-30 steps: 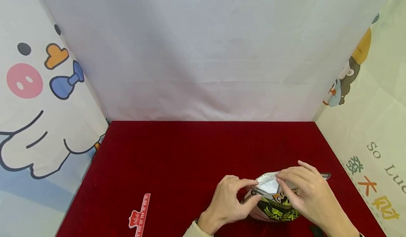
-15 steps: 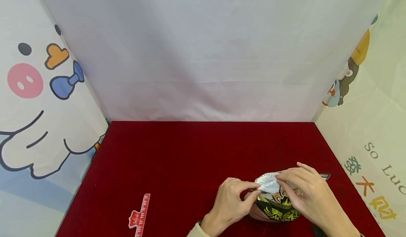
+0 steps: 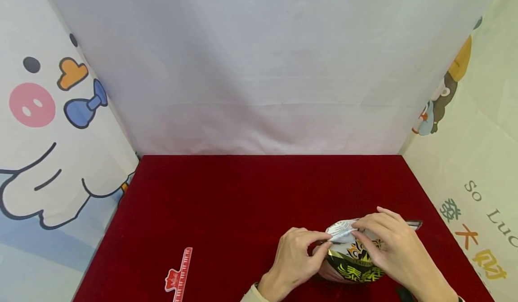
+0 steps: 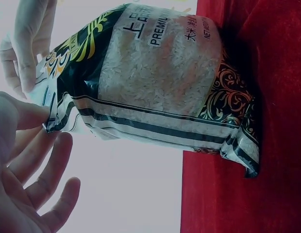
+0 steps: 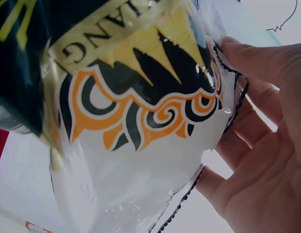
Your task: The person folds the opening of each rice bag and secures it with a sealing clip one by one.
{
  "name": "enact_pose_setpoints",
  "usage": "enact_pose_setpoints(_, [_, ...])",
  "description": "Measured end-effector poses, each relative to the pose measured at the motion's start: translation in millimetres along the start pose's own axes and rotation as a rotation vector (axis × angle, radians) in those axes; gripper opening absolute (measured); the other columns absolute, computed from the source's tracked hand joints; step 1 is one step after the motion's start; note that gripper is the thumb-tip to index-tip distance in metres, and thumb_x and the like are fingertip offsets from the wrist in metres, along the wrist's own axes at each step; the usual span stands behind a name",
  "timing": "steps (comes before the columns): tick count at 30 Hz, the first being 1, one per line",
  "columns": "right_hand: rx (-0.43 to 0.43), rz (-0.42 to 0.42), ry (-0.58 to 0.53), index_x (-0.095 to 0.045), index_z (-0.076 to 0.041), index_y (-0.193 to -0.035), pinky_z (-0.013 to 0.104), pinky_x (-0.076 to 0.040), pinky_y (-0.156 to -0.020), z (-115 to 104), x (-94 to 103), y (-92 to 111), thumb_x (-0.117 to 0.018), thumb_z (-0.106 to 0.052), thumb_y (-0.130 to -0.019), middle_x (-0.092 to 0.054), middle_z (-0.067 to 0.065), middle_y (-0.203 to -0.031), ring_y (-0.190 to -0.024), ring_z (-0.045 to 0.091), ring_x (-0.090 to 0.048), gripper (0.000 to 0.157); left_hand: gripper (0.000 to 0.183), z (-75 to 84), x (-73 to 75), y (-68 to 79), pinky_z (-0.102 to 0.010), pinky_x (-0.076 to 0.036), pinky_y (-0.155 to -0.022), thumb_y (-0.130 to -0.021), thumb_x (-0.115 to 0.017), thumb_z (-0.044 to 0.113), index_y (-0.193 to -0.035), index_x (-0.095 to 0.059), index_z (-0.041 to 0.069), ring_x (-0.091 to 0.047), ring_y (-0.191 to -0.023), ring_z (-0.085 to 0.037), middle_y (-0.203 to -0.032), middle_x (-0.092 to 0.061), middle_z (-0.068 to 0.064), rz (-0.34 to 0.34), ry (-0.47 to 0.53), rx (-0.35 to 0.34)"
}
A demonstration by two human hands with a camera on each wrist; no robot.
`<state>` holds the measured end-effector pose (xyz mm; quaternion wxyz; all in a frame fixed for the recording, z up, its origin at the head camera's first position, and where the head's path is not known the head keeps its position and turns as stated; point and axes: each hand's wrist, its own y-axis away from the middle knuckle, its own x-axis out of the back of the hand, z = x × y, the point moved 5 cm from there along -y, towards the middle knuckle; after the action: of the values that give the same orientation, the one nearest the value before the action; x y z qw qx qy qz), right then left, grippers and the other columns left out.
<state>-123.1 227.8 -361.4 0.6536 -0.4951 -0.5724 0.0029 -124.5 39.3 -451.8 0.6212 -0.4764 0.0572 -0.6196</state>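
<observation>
A plastic bag of rice point(image 3: 352, 266), black, gold and partly see-through, stands at the front right of the red table. In the left wrist view its clear panel point(image 4: 155, 73) shows white grains. At the bag's top left corner, my left hand point(image 3: 293, 259) pinches the film between thumb and forefinger, the other fingers spread loosely in the left wrist view. My right hand point(image 3: 392, 243) pinches the top edge farther right; in the right wrist view the thumb point(image 5: 252, 58) lies on the near side of the zigzag-cut edge. Between the hands the white top flap point(image 3: 341, 230) is folded over.
A red and white clip point(image 3: 180, 275) with a long piano-key bar lies at the front left of the table. Some small dark thing point(image 3: 404, 294) is partly hidden by the right forearm. Printed cloth walls point(image 3: 259, 68) rise at the back and both sides.
My left hand has shifted slightly right with the bag's corner. The bag's top, earlier spread with a broad white flap showing, is now folded narrower. My right hand has hardly moved.
</observation>
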Motion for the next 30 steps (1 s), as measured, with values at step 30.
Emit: enact_pose_setpoints(30, [-0.007, -0.007, -0.03, -0.076, -0.018, -0.09, 0.016, -0.026, -0.125, -1.2, -4.4, -1.3, -0.046, -0.048, -0.112, -0.073, -0.011, -0.087, -0.078, 0.01, -0.067, 0.047, 0.006, 20.8, -10.2, -28.2, -0.009, -0.048, -0.07, -0.092, -0.08, 0.023, -0.096, -0.083, 0.019, -0.069, -0.072, -0.001, -0.087, -0.081, 0.01, -0.001, 0.021, -0.016])
